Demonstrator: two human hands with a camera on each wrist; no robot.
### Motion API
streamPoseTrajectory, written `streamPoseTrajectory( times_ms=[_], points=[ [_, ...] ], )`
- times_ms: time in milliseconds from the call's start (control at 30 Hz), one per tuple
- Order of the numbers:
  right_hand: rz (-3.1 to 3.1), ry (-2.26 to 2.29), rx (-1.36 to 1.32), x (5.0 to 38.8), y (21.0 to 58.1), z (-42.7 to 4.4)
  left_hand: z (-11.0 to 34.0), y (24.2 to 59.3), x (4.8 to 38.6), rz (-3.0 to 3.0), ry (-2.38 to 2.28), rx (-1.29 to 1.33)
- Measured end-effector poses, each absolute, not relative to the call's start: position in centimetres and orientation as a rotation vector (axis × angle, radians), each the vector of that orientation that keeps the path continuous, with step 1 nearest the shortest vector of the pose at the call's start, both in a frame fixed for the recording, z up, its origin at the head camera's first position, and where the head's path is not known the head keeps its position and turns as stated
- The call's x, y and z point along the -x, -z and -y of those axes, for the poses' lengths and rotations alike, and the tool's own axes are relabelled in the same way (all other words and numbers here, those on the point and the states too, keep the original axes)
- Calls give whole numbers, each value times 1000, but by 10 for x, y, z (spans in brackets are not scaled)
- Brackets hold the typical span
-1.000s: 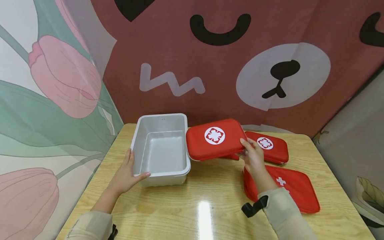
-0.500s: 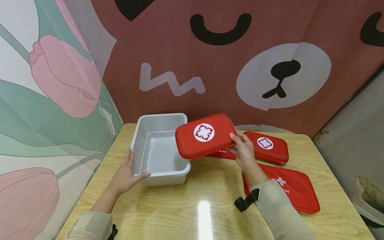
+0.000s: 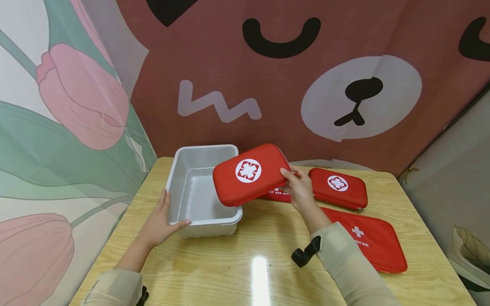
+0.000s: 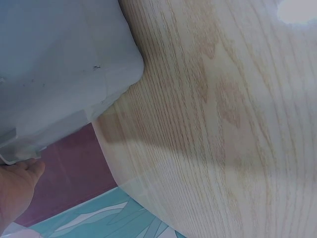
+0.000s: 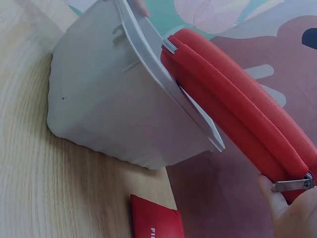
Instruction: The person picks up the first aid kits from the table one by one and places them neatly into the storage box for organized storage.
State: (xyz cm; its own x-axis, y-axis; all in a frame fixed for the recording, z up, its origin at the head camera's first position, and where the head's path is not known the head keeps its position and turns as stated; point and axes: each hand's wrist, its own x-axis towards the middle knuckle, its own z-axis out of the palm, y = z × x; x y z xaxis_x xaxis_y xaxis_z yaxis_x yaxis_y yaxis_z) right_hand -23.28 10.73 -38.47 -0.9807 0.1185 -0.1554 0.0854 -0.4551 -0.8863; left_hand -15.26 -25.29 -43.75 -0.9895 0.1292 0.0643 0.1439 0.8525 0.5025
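Note:
A red hard-shell first aid case (image 3: 250,174) with a white round emblem is tilted over the right rim of a grey plastic bin (image 3: 223,221). My right hand (image 3: 300,189) pinches the case's right end, thumb on top and fingers underneath. In the right wrist view, the zipper pull (image 5: 292,185) hangs near that hand, and the case's far end is above the bin's rim. My left hand (image 3: 158,223) holds the bin's near left corner, its thumb lying along the front rim. The bin's visible floor is bare.
Behind my right hand lies another red emblem case (image 3: 338,187). A soft red first aid pouch (image 3: 377,242) lies nearer, partly under my forearm. A red kit with white lettering (image 3: 278,195) is partly hidden below the held case. The wooden table (image 3: 214,272) meets printed fabric walls.
My right hand has carried the red case leftward, from beside the bin to over its right rim, tilting it more. More of the lettered kit shows. The left hand stays on the bin.

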Motion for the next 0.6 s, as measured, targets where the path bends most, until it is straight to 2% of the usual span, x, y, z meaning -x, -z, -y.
streamPoseTrajectory(
  times_ms=[600],
  points=[
    [1731, -2626, 264, 235, 384, -85, 251, 435, 151, 3000, 810, 215]
  ],
)
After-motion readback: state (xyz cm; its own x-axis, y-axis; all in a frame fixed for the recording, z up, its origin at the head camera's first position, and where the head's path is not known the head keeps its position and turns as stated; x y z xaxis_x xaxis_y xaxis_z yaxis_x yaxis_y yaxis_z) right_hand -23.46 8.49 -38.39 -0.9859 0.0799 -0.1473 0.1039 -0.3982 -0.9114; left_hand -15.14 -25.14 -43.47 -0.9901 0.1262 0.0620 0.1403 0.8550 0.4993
